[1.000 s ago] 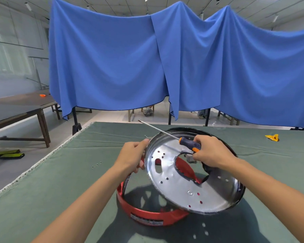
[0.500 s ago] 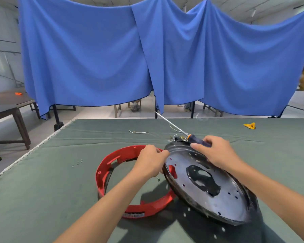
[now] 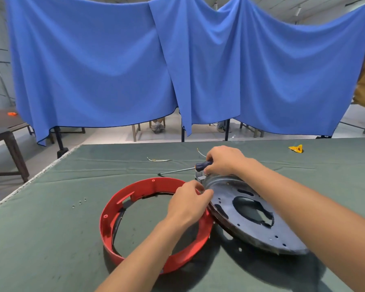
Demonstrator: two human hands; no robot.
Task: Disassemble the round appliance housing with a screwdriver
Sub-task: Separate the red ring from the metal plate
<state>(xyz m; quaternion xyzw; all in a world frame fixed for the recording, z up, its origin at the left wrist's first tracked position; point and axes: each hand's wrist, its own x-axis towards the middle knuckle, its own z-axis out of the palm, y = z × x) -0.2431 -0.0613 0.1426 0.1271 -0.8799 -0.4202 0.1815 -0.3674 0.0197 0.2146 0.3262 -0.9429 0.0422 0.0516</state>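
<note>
Red plastic ring: lies flat on the green cloth bench, left of the plate.
Round grey metal plate: tilted, left edge on the ring.
Left hand: fingers pinch the plate rim.
Right hand: grips the blue-handled screwdriver, shaft pointing left.

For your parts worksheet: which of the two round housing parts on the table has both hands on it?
The perforated silver metal plate; the red plastic ring lies untouched beside it.
</note>
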